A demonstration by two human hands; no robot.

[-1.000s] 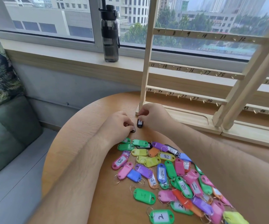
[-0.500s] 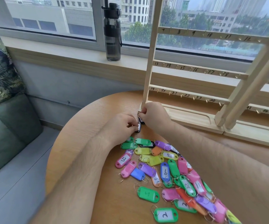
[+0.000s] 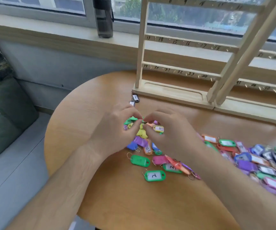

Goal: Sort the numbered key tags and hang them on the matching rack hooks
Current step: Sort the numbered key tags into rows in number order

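We pick at one piece on the pile's far edge.

Nearest us the green tag marked 2 (image 3: 154, 175) lies face up on the surface (image 3: 87, 113), readable for sorting. Beyond, over the heap of key tags (image 3: 243, 156), our left hand (image 3: 115, 131) and right hand (image 3: 172, 131) meet fingertip to fingertip, both pinching a small dark piece (image 3: 144, 121); tag or ring, we cannot tell. Two dark tags (image 3: 134, 98) lie just beside the rack (image 3: 172, 95), probably staged for its numbered hooks.

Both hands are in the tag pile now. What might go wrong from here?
Tags overlap in the key tag pile, so whatever the left hand and right hand lift may drag neighbours along. The right forearm lies across the pile and could sweep tags toward the table edge.
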